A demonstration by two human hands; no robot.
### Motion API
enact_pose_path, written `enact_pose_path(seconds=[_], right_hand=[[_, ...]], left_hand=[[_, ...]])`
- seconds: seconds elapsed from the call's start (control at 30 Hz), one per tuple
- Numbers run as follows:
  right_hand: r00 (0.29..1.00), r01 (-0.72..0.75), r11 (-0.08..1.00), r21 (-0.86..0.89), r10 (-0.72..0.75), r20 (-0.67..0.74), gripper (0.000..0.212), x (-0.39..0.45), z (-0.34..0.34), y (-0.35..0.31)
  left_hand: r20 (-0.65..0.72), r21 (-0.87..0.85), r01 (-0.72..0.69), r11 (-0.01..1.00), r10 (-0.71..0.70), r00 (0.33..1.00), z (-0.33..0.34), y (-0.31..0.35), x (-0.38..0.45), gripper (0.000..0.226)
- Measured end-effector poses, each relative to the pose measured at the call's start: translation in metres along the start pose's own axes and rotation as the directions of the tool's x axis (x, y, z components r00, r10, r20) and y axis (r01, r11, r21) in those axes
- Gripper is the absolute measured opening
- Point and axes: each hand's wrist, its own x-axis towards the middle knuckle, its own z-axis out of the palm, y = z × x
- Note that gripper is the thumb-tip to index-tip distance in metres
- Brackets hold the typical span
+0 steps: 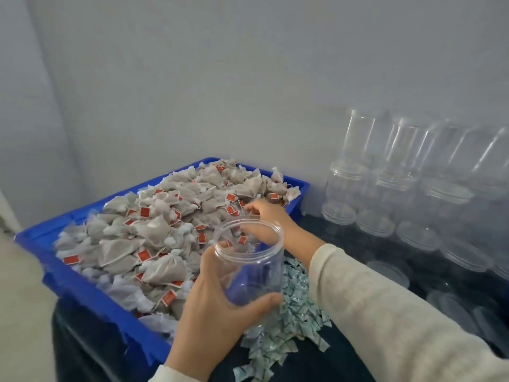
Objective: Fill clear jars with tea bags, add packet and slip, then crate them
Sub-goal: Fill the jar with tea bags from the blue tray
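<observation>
The left hand (212, 301) grips a clear jar (252, 261) around its lower half, thumb across the near side and fingers wrapped behind, holding it open-mouthed and tilted toward the blue bin (91, 288). The jar looks empty. At about twelve o'clock from the jar, the right hand (265, 215) reaches over the heap of tea bags (154, 230) in the bin; its fingers are bent down among the bags at the heap's right edge, but whether they have pinched one cannot be told. The tea bags are grey pouches with red tags, piled above the bin's rim. At five o'clock from the jar lies a loose pile of small pale green packets (289, 321) on the dark table (344, 354). At two o'clock, stacked empty jars (399, 183) stand against the wall (192, 78).
</observation>
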Motion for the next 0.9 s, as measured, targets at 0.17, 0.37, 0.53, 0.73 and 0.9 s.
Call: enact_pose_path(seconds=[0.17, 0.37, 0.53, 0.73, 0.9], right_hand=[[0.994, -0.054, 0.998, -0.010, 0.055, 0.100, 0.029, 0.031, 0.015, 0.004], [0.990, 0.050, 0.991, -0.120, -0.034, 0.134, 0.044, 0.059, 0.025, 0.004], [0.978, 0.078, 0.982, -0.174, -0.042, 0.203, 0.038, 0.076, 0.042, -0.003], [0.999, 0.024, 0.959, -0.282, -0.017, 0.029, 0.027, 0.085, 0.066, -0.007], [1.000, 0.001, 0.950, -0.313, 0.000, 0.002, 0.036, 0.088, 0.068, -0.003]], left_hand=[[0.042, -0.074, -0.003, 0.997, 0.006, 0.999, 0.006, -0.010, 0.014, 0.089], [0.045, 0.027, -0.008, 1.000, 0.007, 0.999, 0.008, -0.014, 0.018, 0.096], [0.069, 0.117, 0.083, 0.990, -0.092, 0.993, 0.010, -0.010, 0.020, 0.099], [0.154, 0.006, 0.227, 0.974, -0.226, 0.962, 0.010, -0.012, 0.027, 0.081], [0.076, 0.148, 0.057, 0.987, -0.069, 0.995, 0.007, -0.030, 0.017, 0.114]])
